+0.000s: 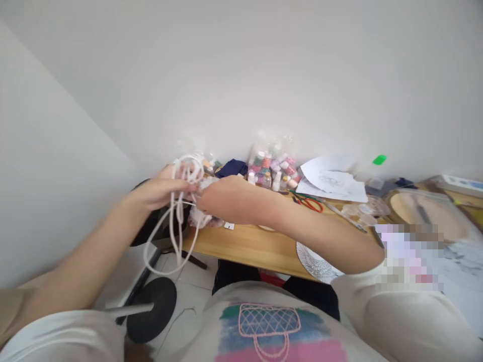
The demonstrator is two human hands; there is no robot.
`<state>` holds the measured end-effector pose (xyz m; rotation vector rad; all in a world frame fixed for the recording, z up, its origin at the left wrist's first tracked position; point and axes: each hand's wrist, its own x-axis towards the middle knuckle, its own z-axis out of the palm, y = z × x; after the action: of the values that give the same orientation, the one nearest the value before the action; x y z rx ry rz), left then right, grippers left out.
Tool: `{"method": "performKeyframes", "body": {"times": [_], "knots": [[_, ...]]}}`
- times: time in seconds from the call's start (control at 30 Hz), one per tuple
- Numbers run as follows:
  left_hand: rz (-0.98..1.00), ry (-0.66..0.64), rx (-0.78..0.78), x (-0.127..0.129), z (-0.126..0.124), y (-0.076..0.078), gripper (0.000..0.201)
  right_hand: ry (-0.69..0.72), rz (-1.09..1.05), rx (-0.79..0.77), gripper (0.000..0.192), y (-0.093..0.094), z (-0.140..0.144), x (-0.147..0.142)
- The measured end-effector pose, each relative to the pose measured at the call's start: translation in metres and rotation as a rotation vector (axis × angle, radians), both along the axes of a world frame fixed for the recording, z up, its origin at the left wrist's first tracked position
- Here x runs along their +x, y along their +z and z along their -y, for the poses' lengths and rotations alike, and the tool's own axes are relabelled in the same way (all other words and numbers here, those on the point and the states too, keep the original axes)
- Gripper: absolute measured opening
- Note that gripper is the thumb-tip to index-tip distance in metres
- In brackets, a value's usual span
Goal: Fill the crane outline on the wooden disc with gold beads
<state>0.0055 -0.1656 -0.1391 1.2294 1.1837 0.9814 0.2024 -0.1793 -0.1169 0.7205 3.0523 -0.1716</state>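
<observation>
Cord, white and thin, is the thing in hand: it sits gathered in several loops at the left hand, whose fingers are closed round the bundle, while long loops hang down below that hand past the table edge toward the floor. Judging by the loose hanging length, the gathering looks partly done; the upper turns are bunched, the lower ones still dangle free. Just to the right, the right hand meets the left, fingers pinched together on the cord or on the pale pink stuff beneath it; blur keeps me from telling which. Beyond the right hand, near the wall, lies a dark blue cloth, and right of that a clear bag holds many small bottles with coloured contents, pink, red and green among them; a few bottles stand in front of it. Farther right lie paper sheets, red-handled scissors, small clear dishes whose contents I cannot make out, and a round hoop.
</observation>
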Motion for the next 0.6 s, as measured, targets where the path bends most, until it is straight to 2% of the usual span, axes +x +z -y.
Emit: {"method": "performKeyframes", "body": {"times": [0.1, 0.17, 0.27, 0.33, 0.4, 0.47, 0.5, 0.57, 0.6], "knots": [[0.217, -0.158, -0.069, 0.027, -0.009, -0.027, 0.019, -0.043, -0.013, 0.061, 0.026, 0.000, -0.007, -0.002], [0.271, -0.210, -0.118, 0.034, -0.014, -0.041, 0.011, -0.034, -0.066, 0.065, 0.023, -0.005, -0.021, 0.000], [0.309, -0.239, -0.170, 0.035, -0.017, -0.055, 0.024, -0.025, -0.094, 0.016, 0.013, -0.015, -0.044, 0.003], [0.345, -0.241, -0.196, 0.034, -0.015, -0.062, 0.029, -0.048, -0.067, 0.010, 0.013, -0.023, -0.054, 0.004], [0.381, -0.220, -0.204, 0.034, -0.010, -0.069, 0.033, -0.106, -0.114, 0.069, 0.013, -0.032, -0.059, 0.005], [0.413, -0.182, -0.191, 0.032, -0.003, -0.074, 0.036, -0.250, -0.279, 0.144, 0.012, -0.044, -0.060, 0.005], [0.431, -0.147, -0.175, 0.031, 0.000, -0.076, 0.036, -0.339, -0.401, 0.151, 0.021, -0.050, -0.058, 0.005], [0.462, -0.019, -0.136, 0.029, 0.003, -0.075, 0.033, -0.467, -0.651, 0.013, 0.044, -0.062, -0.055, 0.002], [0.469, 0.080, -0.115, 0.029, 0.003, -0.074, 0.031, -0.469, -0.743, -0.154, 0.050, -0.068, -0.054, -0.001]]}}
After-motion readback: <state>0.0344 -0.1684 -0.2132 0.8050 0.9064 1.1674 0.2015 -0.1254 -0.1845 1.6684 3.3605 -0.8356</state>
